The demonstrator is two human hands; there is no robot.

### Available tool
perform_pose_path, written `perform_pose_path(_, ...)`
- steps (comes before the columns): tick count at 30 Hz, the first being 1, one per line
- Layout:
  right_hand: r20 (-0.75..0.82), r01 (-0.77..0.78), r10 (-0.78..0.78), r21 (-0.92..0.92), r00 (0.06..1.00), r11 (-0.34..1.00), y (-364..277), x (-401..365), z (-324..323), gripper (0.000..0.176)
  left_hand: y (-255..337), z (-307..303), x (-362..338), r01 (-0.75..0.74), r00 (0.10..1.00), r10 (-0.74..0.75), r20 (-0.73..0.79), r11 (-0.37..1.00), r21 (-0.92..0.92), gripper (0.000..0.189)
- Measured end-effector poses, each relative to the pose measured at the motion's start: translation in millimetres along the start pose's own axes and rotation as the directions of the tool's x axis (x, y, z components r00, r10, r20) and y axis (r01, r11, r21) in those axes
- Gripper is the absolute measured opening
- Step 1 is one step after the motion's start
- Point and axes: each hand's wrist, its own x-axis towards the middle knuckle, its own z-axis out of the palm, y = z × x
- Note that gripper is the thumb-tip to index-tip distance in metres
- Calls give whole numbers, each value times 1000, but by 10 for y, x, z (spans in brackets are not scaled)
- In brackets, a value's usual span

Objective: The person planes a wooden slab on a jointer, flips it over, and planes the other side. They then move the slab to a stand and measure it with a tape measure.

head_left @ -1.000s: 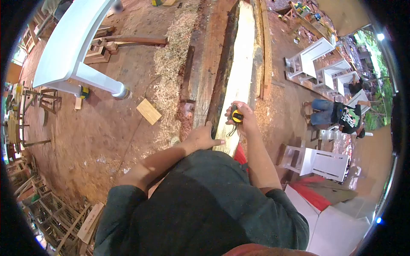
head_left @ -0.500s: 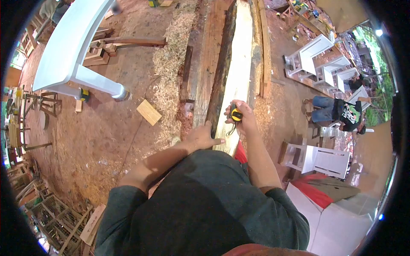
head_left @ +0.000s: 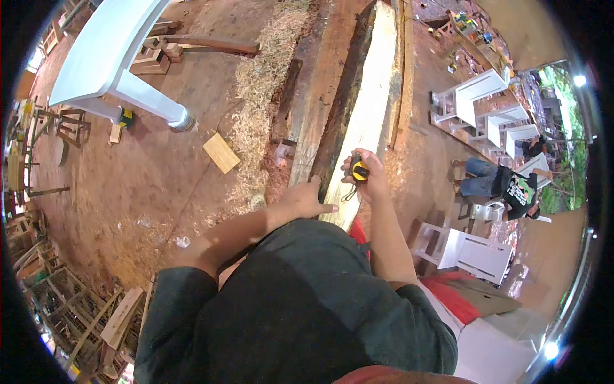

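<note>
Far left, a white painted table (head_left: 96,57) stands over red earth, and a small pale wooden offcut (head_left: 221,152) lies beside a sawdust strip (head_left: 256,89). Our left hand (head_left: 300,200) lies open on the near end of the long pale bark-edged plank (head_left: 371,96), thumb across its face. Our right hand (head_left: 371,179) is closed around a yellow-and-black tape measure (head_left: 359,171), held on the plank just beyond. Far right are a white wooden chair (head_left: 476,253) and a crouching person (head_left: 505,182).
</note>
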Motion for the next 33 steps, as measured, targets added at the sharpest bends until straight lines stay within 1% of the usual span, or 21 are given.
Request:
perform_pose_path(4, 7, 2, -2, -9, 1000, 1000, -20, -21, 42, 33, 39, -49, -30, 17, 1000, -17, 25, 1000, -1, 104)
perform_pose_path(6, -25, -5, 5, -22, 1000, 1000, -18, -16, 61, 32, 85, -95, -54, 40, 999, -40, 30, 999, 12, 101)
perform_pose_path(7, -45, -11, 10, -28, 999, 1000, -4, -15, 67, 31, 76, -97, -44, 38, 999, -38, 16, 999, 5, 100)
perform_pose_path(11, -42, -36, 36, 4, 998, 999, 11, 17, 93, 27, 45, -91, -103, 27, 1000, -27, 1, 999, -41, 95)
perform_pose_path(16, -56, -80, 79, -11, 995, 997, -9, 44, 172, 27, -116, 8, -25, -33, 999, 31, -24, 994, -101, 94)
perform_pose_path(18, -102, -119, 119, 0, 988, 993, -25, 47, 232, 26, -164, 8, -53, -72, 996, 65, -56, 987, -142, 93)
perform_pose_path(19, -124, -137, 137, 4, 983, 991, -35, 54, 265, 26, -187, -14, -66, -86, 996, 79, -51, 984, -153, 89)
perform_pose_path(20, -131, -140, 137, -19, 982, 990, -41, 63, 279, 25, -211, -54, -87, -99, 995, 92, -48, 981, -165, 85)
perform_pose_path(21, -147, -177, 168, -52, 975, 983, -69, 72, 301, 26, -240, -59, -94, -111, 993, 105, -44, 978, -175, 82)
perform_pose_path(23, -181, -246, 225, -106, 957, 963, -143, 92, 379, 29, -310, 19, -56, -142, 988, 127, -85, 968, -206, 82)
perform_pose_path(24, -234, -239, 181, -249, 955, 939, -188, 94, 435, 32, -350, 25, -28, -156, 985, 136, -107, 964, -213, 82)
perform_pose_path(25, -190, -213, 130, -529, 973, 822, -226, 75, 495, 35, -393, 23, 16, -146, 982, 105, -154, 946, -289, 78)
perform_pose_path(26, -137, -165, 93, -757, 986, 632, -264, -7, 730, 39, -421, -90, -11, -142, 978, 75, -193, 921, -363, 73)
perform_pose_path(27, -83, -105, 74, -917, 994, 385, -310, -90, 948, 45, -431, -138, -8, -142, 974, 47, -222, 888, -437, 69)
perform_pose_path(28, -98, -116, 138, -985, 986, 124, -359, -83, 1126, 57, -466, -44, 109, -203, 956, 16, -293, 756, -622, 53)
perform_pose_path(29, -34, -7, 149, -984, 988, -175, -327, -105, 1364, 60, -510, 11, 223, -274, 948, 63, -312, 657, -702, 49)
perform_pose_path(31, 93, 158, 226, -945, 970, -288, -257, -95, 1555, 63, -572, 71, 432, -393, 918, 141, -370, 422, -817, 40)
perform_pose_path(32, 62, 148, 211, -894, 976, -422, -207, -75, 1649, 66, -572, 6, 467, -273, 956, 179, -231, 271, -923, 30)
perform_pose_path(33, 58, 149, 203, -872, 977, -466, -184, -46, 1687, 64, -593, -37, 476, -237, 964, 174, -199, 236, -942, 29)
